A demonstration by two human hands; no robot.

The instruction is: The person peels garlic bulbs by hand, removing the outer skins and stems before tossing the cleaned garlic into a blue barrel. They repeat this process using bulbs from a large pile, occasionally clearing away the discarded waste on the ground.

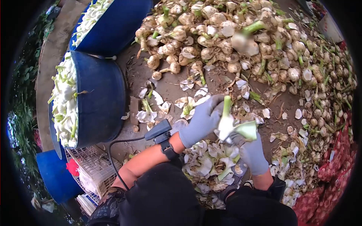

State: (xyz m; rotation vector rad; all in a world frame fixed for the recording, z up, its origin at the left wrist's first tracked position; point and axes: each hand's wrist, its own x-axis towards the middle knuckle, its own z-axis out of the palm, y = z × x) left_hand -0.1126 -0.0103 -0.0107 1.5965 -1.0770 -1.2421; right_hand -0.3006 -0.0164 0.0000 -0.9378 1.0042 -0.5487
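Observation:
My left hand, in a grey glove, is closed on a white garlic bulb with a short green stem pointing up. On the bulb's other side my right hand, gloved the same way, grips a broad pale-green layer of garlic skin that stands away from the bulb. The right fingertips are partly hidden under this skin and the bulb. Below both hands, a pile of stripped garlic skins lies between my feet.
A large heap of unpeeled garlic covers the ground ahead and to the right. At left stand blue drums filled with white garlic, near a plastic crate. Red mesh sacks lie at right. A cable runs along my left forearm.

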